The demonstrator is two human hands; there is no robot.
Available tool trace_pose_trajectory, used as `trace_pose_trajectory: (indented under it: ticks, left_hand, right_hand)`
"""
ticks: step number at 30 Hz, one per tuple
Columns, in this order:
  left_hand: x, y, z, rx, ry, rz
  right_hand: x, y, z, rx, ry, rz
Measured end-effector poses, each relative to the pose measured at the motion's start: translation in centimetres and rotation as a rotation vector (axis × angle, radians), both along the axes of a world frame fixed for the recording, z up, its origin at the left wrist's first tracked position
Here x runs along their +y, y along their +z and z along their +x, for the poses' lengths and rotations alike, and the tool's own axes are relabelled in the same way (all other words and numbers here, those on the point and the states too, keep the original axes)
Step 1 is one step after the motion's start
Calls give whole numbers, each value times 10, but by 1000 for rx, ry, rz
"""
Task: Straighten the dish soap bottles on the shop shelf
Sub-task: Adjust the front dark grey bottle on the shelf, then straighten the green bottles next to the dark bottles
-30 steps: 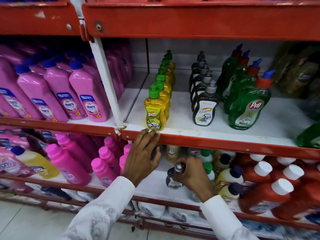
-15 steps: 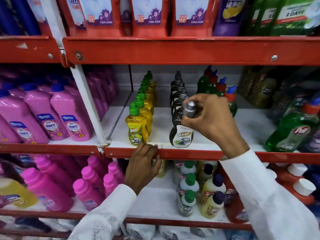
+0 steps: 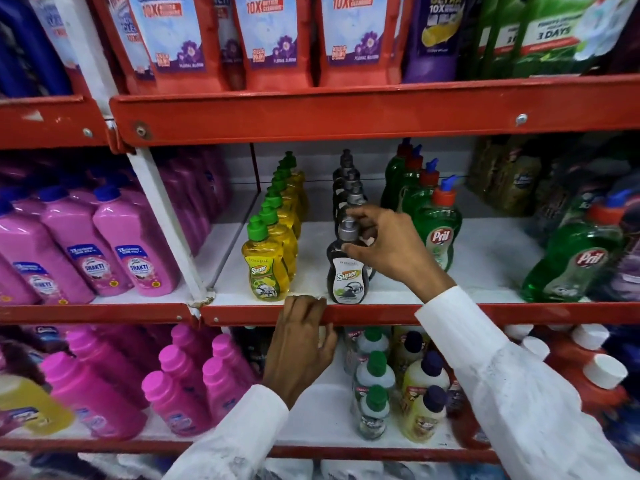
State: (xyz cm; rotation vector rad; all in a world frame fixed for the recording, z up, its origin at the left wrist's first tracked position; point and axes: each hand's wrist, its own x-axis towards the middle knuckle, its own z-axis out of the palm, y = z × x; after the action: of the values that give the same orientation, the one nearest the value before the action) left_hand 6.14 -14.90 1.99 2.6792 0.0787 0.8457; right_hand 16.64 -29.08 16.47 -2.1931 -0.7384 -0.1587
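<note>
On the middle shelf [image 3: 485, 265] stand three rows of dish soap bottles running front to back. The front black bottle [image 3: 347, 278] with a grey cap stands upright at the shelf's front edge; my right hand [image 3: 384, 244] is closed around its neck and cap. To its left is the row of yellow bottles [image 3: 265, 271] with green caps. To its right is the row of green Pril bottles [image 3: 437, 230]. My left hand [image 3: 301, 341] rests with its fingers hooked over the red front lip [image 3: 381, 313] of that shelf, below the yellow and black rows.
Pink Shakti bottles [image 3: 138, 251] fill the left bay behind a white upright post [image 3: 166, 223]. Another green Pril bottle [image 3: 571, 261] leans at the right. The lower shelf holds pink, small green-capped and red bottles. Red refill pouches [image 3: 277, 39] hang above.
My right hand brought a black bottle up from the lower shelf and set it at the front of the black row. The view tilted upward. My left hand stayed on the shelf lip.
</note>
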Motion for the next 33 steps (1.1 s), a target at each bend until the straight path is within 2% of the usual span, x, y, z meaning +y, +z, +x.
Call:
trace_pose_trajectory:
  ticks: [4, 8, 11, 15, 20, 28, 33]
  left_hand:
    - [-30, -11, 9, 12, -142, 47]
    - [-55, -21, 19, 30, -179, 161]
    - [-72, -25, 30, 9, -219, 231]
    - [-87, -22, 36, 10, -184, 245]
    - [-91, -14, 40, 38, -162, 210]
    - [-95, 10, 39, 84, -177, 168]
    - [-93, 21, 39, 138, -198, 90]
  right_hand:
    - [-46, -35, -13, -135, -192, 224]
    - [-98, -97, -17, -215, -457, 418]
    - [-126, -122, -8, -260, -601, 458]
    - [-146, -122, 7, -292, -779, 506]
    - [-172, -119, 36, -216, -921, 484]
    - [-202, -99, 68, -102, -925, 559]
    - [-169, -91, 47, -121, -799, 534]
